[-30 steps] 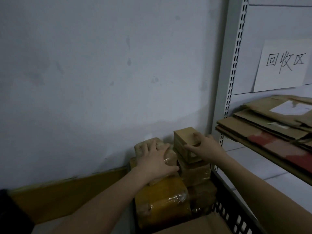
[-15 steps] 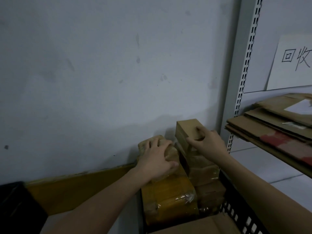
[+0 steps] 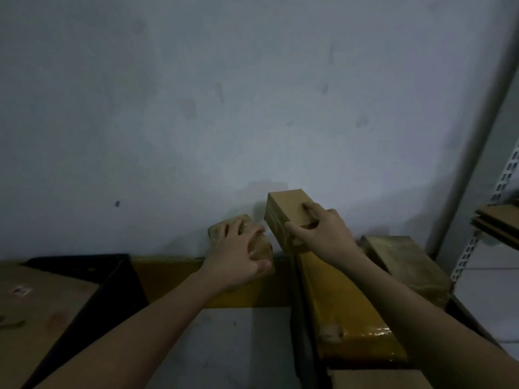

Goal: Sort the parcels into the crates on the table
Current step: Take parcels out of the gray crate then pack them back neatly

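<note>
My right hand (image 3: 323,234) grips a small brown cardboard box (image 3: 283,211) from above, lifted clear of the parcels below. My left hand (image 3: 238,254) grips a small taped brown parcel (image 3: 224,228), also raised, in front of the wall. Below my right arm lies a long yellow-wrapped parcel (image 3: 345,310) and beside it a taped brown parcel (image 3: 404,262), both in the right black crate (image 3: 300,332). A second black crate (image 3: 92,287) at the left holds a flat cardboard parcel (image 3: 33,313).
A grey wall fills the upper view. A yellow strip (image 3: 168,276) runs along its base between the crates, above a bare grey surface (image 3: 241,346). A metal shelf upright (image 3: 502,186) and stacked flat cardboard (image 3: 500,223) stand at the right edge.
Both hands have lifted their parcels off the stack in the right crate and carried them leftward. The view has swung left, bringing the left crate into sight.
</note>
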`<state>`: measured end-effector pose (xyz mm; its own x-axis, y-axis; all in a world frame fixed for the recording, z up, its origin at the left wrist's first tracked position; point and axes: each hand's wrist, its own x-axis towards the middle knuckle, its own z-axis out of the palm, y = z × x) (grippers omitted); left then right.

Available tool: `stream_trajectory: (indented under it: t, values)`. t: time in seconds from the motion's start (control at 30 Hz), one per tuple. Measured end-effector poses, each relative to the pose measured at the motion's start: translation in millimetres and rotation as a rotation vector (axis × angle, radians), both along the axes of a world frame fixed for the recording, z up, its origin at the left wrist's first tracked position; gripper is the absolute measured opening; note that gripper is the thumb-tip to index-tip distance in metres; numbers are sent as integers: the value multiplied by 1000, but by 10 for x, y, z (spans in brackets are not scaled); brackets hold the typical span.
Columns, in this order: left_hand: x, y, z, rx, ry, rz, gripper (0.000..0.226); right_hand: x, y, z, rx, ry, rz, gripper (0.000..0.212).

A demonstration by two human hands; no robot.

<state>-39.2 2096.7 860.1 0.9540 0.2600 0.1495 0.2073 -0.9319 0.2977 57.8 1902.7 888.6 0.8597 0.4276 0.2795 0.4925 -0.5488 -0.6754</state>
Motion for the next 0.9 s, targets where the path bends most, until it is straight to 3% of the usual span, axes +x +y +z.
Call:
stream_trajectory:
  t: [0.27, 0.47, 0.67, 0.9]
  values:
    - [-645, 1078, -578, 7, 121, 46, 77, -378, 1161, -456, -112, 172, 117, 81]
    - [-1100, 1587, -1291, -109, 195, 132, 75, -661, 1795, -1304, -265, 343, 111, 85]
    - [-1559, 1701, -2161, -120, 314, 95, 74, -1187, 2005, -2450, -308, 549, 110, 89]
    - [-1796, 1709, -2939, -147, 393, 99, 77, -1710, 2035, -3142, -248, 527, 31, 80]
